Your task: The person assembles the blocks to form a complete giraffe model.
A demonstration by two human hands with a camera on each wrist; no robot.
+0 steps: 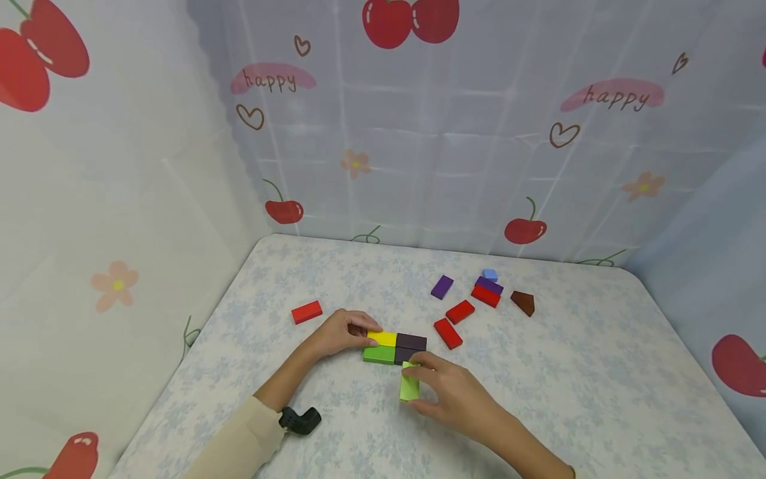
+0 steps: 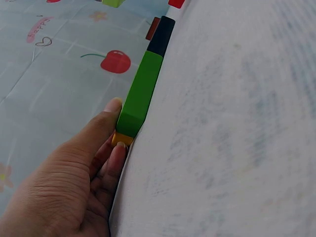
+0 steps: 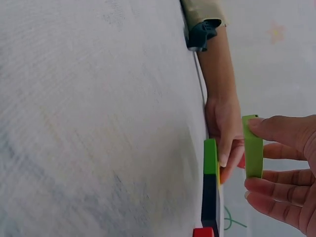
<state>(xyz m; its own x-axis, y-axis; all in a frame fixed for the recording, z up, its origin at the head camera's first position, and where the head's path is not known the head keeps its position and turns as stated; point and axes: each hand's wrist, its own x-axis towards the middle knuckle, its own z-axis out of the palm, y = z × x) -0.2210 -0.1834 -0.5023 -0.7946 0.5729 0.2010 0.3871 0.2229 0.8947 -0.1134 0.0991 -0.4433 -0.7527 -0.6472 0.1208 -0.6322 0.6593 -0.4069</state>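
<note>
My right hand [image 1: 457,396] pinches a light green block [image 3: 254,150] between thumb and fingers. It holds the block raised off the table, just in front of the dark blocks. At the left end of a flat two-row group, my left hand [image 1: 341,334] pinches a yellow block [image 1: 383,338], thumb and fingertips on its edges. A green block [image 1: 379,355] lies against the yellow one on the near side. Two dark blocks adjoin on the right: the far dark block [image 1: 411,342] and the near dark block [image 1: 403,354], partly covered by the right hand's fingers.
A red block [image 1: 307,312] lies left of the group. To the right are more red blocks [image 1: 448,333], purple blocks [image 1: 442,287], a small blue block [image 1: 490,275] and a brown angular block [image 1: 523,303]. Patterned cloth [image 1: 419,166] hangs behind the table [image 1: 628,386].
</note>
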